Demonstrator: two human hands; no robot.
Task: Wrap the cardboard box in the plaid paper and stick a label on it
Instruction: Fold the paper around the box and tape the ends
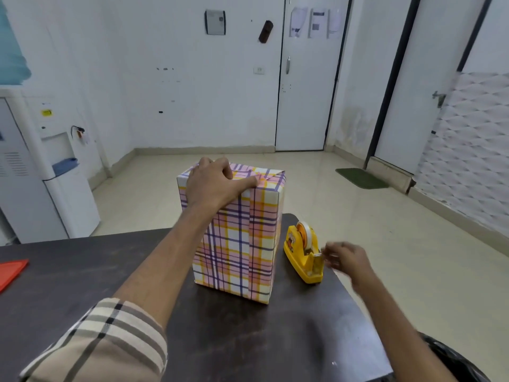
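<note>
On the counter (82,271), left hand (214,183) presses the plaid-wrapped box's (237,238) top folds; right hand (347,260), blurred, pinches at the tape dispenser (303,255) beside it. Label seemingly remains.

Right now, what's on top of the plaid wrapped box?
The left hand presses on the top of the plaid wrapped box, holding down folded paper flaps. No label shows; whatever lies beneath the palm is hidden.

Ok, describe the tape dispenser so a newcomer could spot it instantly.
Find the dark table with the tall plaid-wrapped box standing on it. Just right of the box, near the table's right edge, sits the tape dispenser, at the right hand's fingertips. It is the only bright yellow thing there.
</note>
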